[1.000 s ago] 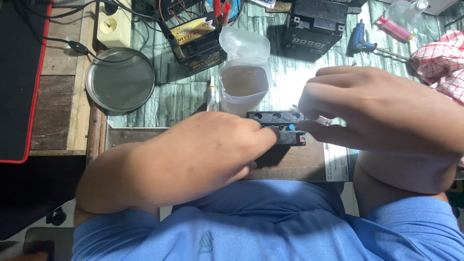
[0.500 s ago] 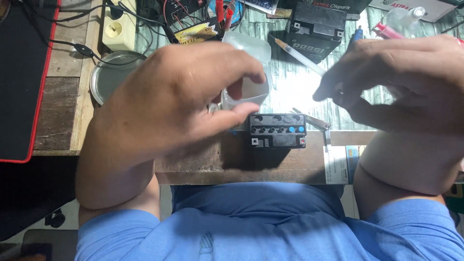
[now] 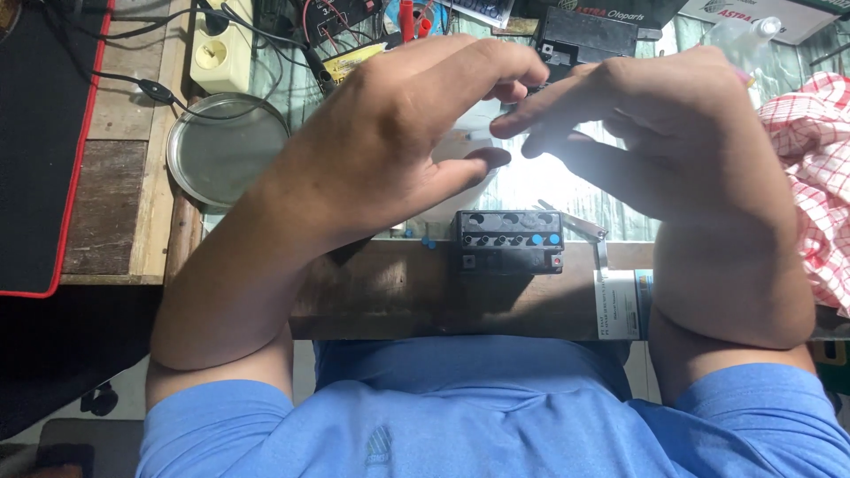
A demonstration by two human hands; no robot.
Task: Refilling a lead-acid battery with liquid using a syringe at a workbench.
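Note:
A small black battery (image 3: 509,241) stands on the wooden bench edge (image 3: 390,292). Its top has a row of round holes, and the two at the right have blue caps. My left hand (image 3: 398,133) hovers above and behind it, curled around a translucent plastic cup (image 3: 456,164) that is mostly hidden by my fingers. My right hand (image 3: 660,133) is raised beside it, its fingertips pinched together close to my left index finger. Whatever is between them is hidden. Two tiny blue caps (image 3: 428,241) lie just left of the battery.
A round metal dish (image 3: 226,150) sits at the left, with a cream power socket (image 3: 217,49) and cables behind it. A black mat with a red edge (image 3: 44,133) is at the far left, a red checked cloth (image 3: 810,177) at the right, and a larger black battery (image 3: 589,35) at the back.
My left hand has risen off the battery and closed around the cup. My right hand moved up and left towards it. The battery stays on the bench.

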